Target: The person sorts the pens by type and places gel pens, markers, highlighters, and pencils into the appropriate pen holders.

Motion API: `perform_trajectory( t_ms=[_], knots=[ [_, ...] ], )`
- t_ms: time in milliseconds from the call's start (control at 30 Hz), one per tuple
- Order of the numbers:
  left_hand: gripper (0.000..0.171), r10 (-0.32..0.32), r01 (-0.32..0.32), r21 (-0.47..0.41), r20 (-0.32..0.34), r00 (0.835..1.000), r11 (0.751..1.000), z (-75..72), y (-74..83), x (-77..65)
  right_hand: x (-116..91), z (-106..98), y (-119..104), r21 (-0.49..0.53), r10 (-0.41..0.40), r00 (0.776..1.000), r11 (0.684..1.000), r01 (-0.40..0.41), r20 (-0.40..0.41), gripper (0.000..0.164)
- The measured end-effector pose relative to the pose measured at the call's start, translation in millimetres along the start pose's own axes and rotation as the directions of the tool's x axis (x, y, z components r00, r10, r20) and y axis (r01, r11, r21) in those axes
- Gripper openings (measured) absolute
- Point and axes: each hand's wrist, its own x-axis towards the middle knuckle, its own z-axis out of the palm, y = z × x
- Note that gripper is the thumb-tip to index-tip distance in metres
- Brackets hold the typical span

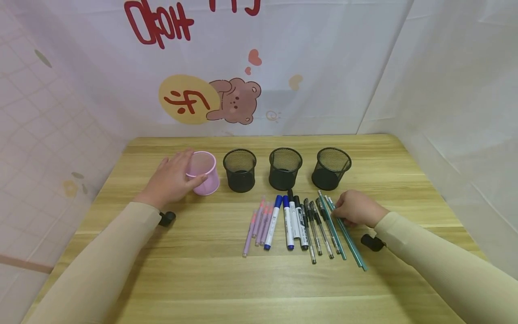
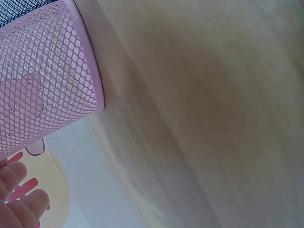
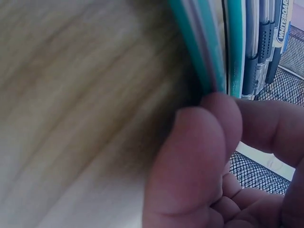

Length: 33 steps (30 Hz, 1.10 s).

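At the far left of the row of cups, my left hand (image 1: 171, 179) holds a pink mesh pen holder (image 1: 209, 183), its thumb across the front and its fingers by the left and back of the rim. The left wrist view shows the holder's mesh wall (image 2: 47, 71) and some fingertips (image 2: 34, 202). On the right, my right hand (image 1: 358, 208) pinches green pencils (image 1: 353, 246) near their far ends, between thumb and forefinger. Another green pencil (image 1: 335, 234) lies just left of them. The right wrist view shows the pinched pencils (image 3: 205, 40) close to the thumb (image 3: 190, 152).
Three black mesh pen holders (image 1: 241, 180) (image 1: 283, 179) (image 1: 326, 178) stand in line right of the pink one. Before them lie purple highlighters (image 1: 259, 226), blue-capped markers (image 1: 273, 222), black-capped markers (image 1: 294, 220) and several black gel pens (image 1: 322, 229). A printed white cloth (image 1: 323, 58) hangs behind the table.
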Motion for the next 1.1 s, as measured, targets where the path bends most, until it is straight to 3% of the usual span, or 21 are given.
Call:
perform_trajectory(
  t_ms=[233, 467, 700, 933, 1100],
  knots=[
    [0.096, -0.003, 0.003, -0.004, -0.002, 1.0, 1.0, 0.2, 0.2, 0.0, -0.7, -2.1, 3.0, 0.014, -0.01, 1.0, 1.0, 0.01, -0.009, 0.018],
    [0.094, -0.012, 0.012, -0.007, 0.002, 1.0, 1.0, -1.6, 1.6, -0.4, -9.6, -9.2, -11.8, 0.019, -0.103, 0.989, 0.994, 0.105, -0.107, 0.018],
    [0.094, -0.012, 0.012, -0.012, 0.003, 1.0, 1.0, -1.1, 2.3, -0.5, -19.6, -16.3, -36.2, -0.03, -0.23, 0.942, 0.973, 0.23, -0.245, 0.013],
    [0.096, -0.009, 0.009, -0.009, -0.006, 1.0, 1.0, 1.9, -1.3, 0.7, -27.6, -20.0, -61.9, 0.001, -0.29, 0.909, 0.953, 0.304, -0.299, 0.007],
    [0.098, -0.012, 0.012, -0.013, 0.003, 1.0, 1.0, 1.1, -0.7, 0.1, -26.2, -15.9, -79.5, 0.044, -0.355, 0.867, 0.918, 0.393, -0.349, 0.005]
  ],
)
